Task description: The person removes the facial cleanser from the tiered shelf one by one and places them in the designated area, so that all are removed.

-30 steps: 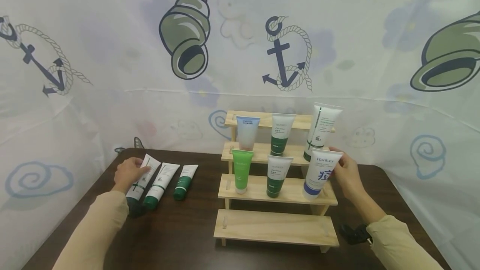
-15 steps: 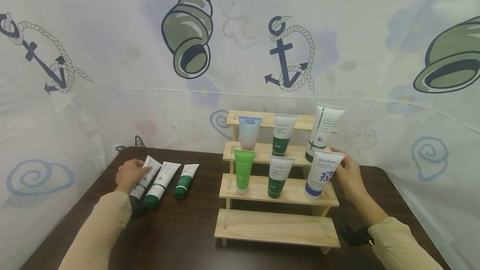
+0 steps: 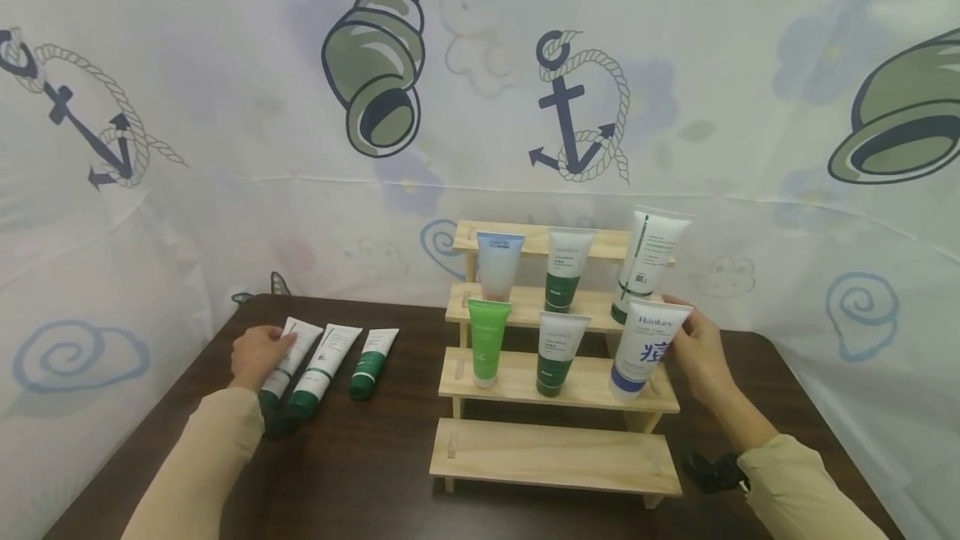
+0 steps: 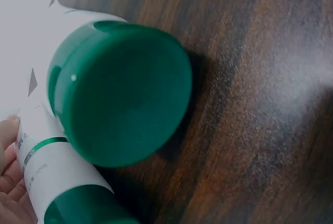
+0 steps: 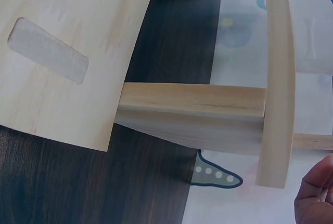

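Note:
In the head view my left hand (image 3: 258, 355) grips the leftmost white squeeze tube (image 3: 300, 337), which has a green cap and lies on the dark table. The left wrist view shows fingers (image 4: 11, 169) curled at that tube's side. Right beside it lie a second white tube (image 3: 335, 348) and a smaller white-and-green tube (image 3: 372, 363). At the right, my right hand (image 3: 699, 352) holds the edge of a white tube with a blue band (image 3: 647, 348), upright on a wooden tier. In the right wrist view only part of the right hand (image 5: 316, 195) shows, at the lower right corner.
The stepped wooden shelf (image 3: 555, 457) stands right of centre, its lowest tier bare. Higher up stand a green tube (image 3: 487, 340), two white-and-green tubes, a pale blue tube (image 3: 498, 265) and a tall white tube (image 3: 648, 257). A printed cloth (image 3: 480, 107) hangs behind.
In my left hand the leftmost tube has turned about its length, so its printed stripe and cross have rolled out of sight. My right hand stays at the blue-banded tube.

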